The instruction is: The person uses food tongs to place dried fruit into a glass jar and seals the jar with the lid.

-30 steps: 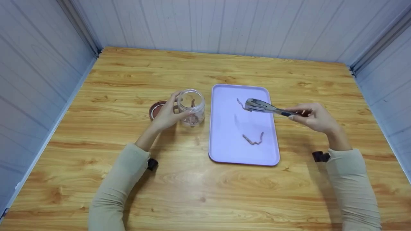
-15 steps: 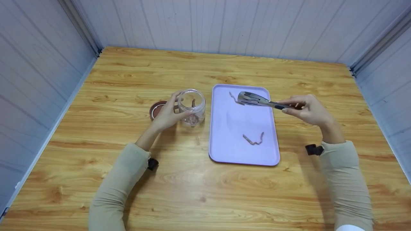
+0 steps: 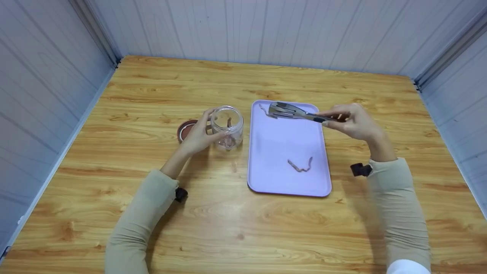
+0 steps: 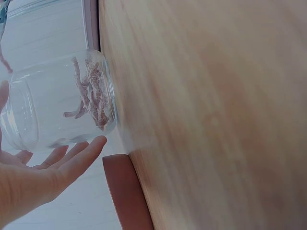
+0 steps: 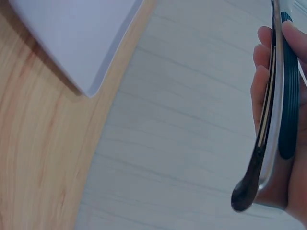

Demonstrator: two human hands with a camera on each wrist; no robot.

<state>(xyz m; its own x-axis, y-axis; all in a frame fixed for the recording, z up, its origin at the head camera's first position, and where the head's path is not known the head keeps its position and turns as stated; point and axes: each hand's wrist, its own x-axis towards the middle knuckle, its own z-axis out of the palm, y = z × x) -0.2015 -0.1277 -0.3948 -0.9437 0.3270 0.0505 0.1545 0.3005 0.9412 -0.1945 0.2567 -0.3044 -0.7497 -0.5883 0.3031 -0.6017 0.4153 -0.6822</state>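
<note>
My left hand (image 3: 198,137) holds an upright clear jar (image 3: 236,139) on the table, thumb and fingers around its sides. The jar's mouth is uncovered, and several brownish, root-like strips (image 4: 93,93) lie at its bottom. My right hand (image 3: 354,122) grips metal tongs (image 3: 290,111) by their dark-padded handles, above the far part of the lilac tray (image 3: 281,139). A thin strip (image 3: 263,109) hangs from the tongs' slotted head, which hides part of it. Another bent strip (image 3: 300,167) lies on the near part of the tray.
A reddish-brown lid (image 3: 185,130) lies on the wooden table (image 3: 236,224), left of the jar and partly behind my left hand. Pale panelled walls (image 3: 243,30) rise at the back and both sides.
My right hand has carried the tongs and the hanging strip left and toward the back, closer to the jar. The left hand and the jar have stayed in place.
</note>
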